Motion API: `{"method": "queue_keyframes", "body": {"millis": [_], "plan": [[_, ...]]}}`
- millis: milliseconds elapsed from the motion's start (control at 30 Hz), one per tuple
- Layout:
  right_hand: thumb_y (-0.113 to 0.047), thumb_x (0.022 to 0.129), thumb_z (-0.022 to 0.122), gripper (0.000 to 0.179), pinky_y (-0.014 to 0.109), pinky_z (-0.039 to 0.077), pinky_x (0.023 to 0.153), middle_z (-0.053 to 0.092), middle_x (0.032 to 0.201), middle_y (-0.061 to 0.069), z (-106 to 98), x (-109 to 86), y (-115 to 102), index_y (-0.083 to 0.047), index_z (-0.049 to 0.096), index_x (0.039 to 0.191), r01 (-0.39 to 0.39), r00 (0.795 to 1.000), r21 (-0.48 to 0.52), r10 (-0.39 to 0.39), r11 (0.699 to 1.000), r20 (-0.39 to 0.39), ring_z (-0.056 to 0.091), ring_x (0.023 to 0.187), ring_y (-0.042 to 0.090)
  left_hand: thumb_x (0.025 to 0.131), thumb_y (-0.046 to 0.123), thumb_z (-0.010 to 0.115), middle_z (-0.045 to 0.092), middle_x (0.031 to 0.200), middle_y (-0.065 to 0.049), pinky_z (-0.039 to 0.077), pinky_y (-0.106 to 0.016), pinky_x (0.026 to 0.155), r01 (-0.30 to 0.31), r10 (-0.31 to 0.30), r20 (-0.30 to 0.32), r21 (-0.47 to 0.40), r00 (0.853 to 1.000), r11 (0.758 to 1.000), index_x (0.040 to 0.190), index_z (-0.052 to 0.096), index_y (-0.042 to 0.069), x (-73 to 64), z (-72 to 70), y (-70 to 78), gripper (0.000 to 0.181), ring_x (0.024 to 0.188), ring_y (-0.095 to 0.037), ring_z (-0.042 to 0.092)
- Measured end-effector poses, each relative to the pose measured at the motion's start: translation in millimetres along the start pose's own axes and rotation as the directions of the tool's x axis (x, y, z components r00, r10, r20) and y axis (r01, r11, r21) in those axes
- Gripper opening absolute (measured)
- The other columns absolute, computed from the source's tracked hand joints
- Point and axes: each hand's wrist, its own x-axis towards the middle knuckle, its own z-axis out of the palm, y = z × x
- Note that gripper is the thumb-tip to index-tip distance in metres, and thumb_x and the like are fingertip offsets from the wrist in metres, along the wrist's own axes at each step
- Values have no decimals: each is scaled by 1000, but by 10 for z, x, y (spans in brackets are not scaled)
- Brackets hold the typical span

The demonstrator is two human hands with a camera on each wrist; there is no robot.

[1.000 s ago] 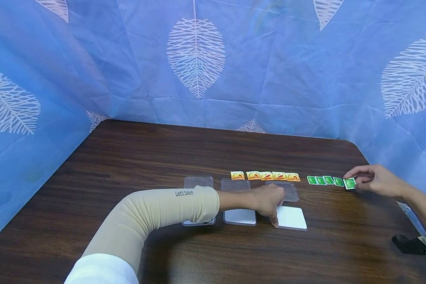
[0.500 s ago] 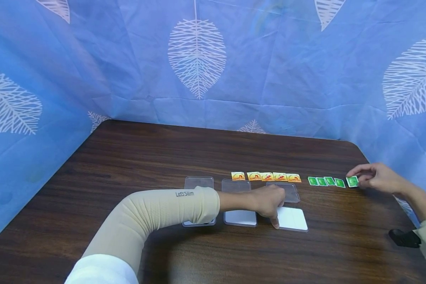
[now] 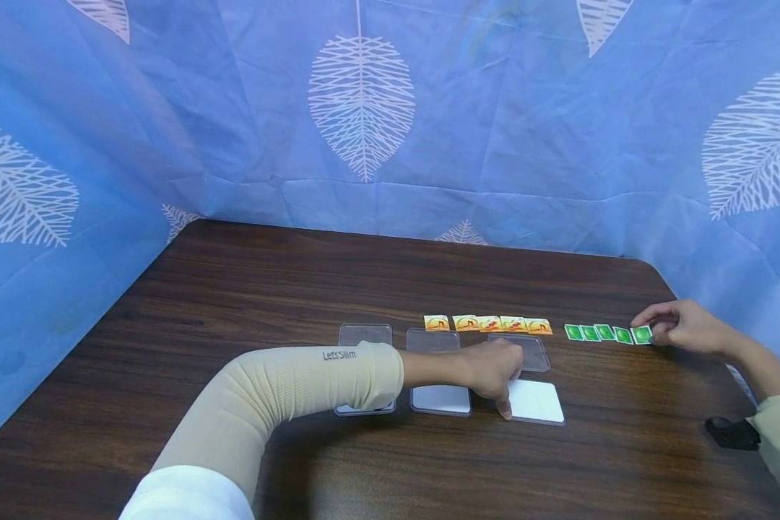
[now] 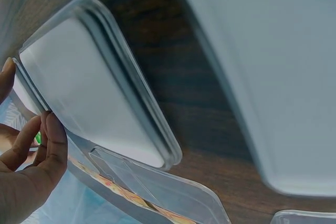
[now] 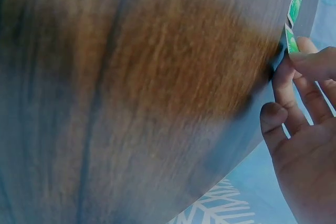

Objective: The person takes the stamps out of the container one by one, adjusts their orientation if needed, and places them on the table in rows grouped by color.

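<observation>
My left hand [image 3: 494,367] grips the left side of the rightmost flat clear case [image 3: 536,401], whose inside is white. In the left wrist view, thumb and fingers lie at that case's edge, beside the middle white-filled case [image 4: 94,87]. At the far right, my right hand [image 3: 698,328] pinches a small green card [image 3: 641,335] with a white border, held between thumb and finger in the right wrist view. This card lies at the right end of a row of several like green cards [image 3: 588,333].
Behind the cases lie clear lids [image 3: 533,352]. Farther back, a row of small yellow-orange cards [image 3: 487,323] has a gap after its leftmost card. A third case [image 3: 364,410] is mostly hidden under the left sleeve [image 3: 312,379]. Blue leaf-patterned cloth [image 3: 247,108] borders the dark wooden table [image 3: 266,260].
My right hand has shifted the end green card slightly away and lowered it into line with the row, its edge now by its neighbour. The left hand keeps its place on the case.
</observation>
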Motion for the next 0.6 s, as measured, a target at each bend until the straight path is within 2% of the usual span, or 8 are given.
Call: {"method": "queue_keyframes", "body": {"millis": [167, 300, 600], "plan": [[17, 81, 59, 22, 25, 30, 58, 52, 68, -3, 38, 10, 3, 13, 69, 101, 71, 997, 32, -71, 997, -13, 40, 60, 7, 75, 24, 95, 33, 49, 6, 28, -18, 46, -5, 5, -1, 0, 1000, 1000, 57, 36, 16, 0, 2, -6, 63, 46, -4, 32], [18, 78, 64, 20, 25, 29, 56, 48, 67, -2, 61, 18, 5, 14, 67, 97, 101, 995, 26, -100, 995, -26, 39, 60, 6, 76, 23, 95, 33, 49, 6, 28, -18, 46, -7, 7, -2, -1, 1000, 1000, 57, 35, 16, -2, -1, -6, 63, 45, -4, 32], [16, 78, 71, 21, 27, 30, 55, 44, 66, -4, 67, -2, -67, 11, 68, 99, 102, 994, -14, -103, 995, -31, 37, 58, 4, 76, 25, 95, 32, 49, 6, 27, -19, 46, -7, 7, -6, 17, 1000, 1000, 57, 35, 16, -3, -10, -2, 64, 46, -4, 31]]}}
